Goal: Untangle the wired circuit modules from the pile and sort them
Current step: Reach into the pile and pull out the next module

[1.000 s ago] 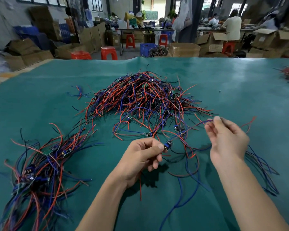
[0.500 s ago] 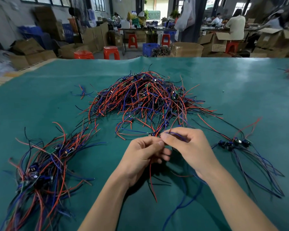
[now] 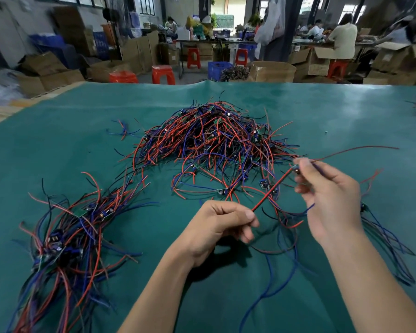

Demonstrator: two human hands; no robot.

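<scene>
Two hands work over a green mat (image 3: pixel 70 145). Left hand (image 3: pixel 216 227) sits low at centre, thumb and forefinger pinching the near end of a red wire (image 3: pixel 271 189). That wire runs taut up and right to a small module (image 3: pixel 296 168) held at the fingertips of the right hand (image 3: pixel 329 198), which is raised above the mat, fingers curled round the module and its leads. One more red lead (image 3: pixel 356 150) trails from that hand out to the right, clear of the surface.

Three groups of wired modules lie on the mat. Main pile (image 3: pixel 216 143), a dense tangle of red, blue and black wires, sits at centre, beyond both hands; module count in it cannot be told. Left bundle (image 3: pixel 65 234) lies stretched along the near-left side, wires roughly parallel, well apart from the pile. Right bundle (image 3: pixel 382 234) is small, mostly blue and black, partly hidden behind the right forearm.

One stray scrap of wire (image 3: pixel 123 131) lies alone, left of the pile.

Beyond the mat: four orange stools (image 3: pixel 163 73), one blue crate (image 3: pixel 217 68), many cardboard boxes (image 3: pixel 271 72), and several seated people (image 3: pixel 344 39) at far benches.
</scene>
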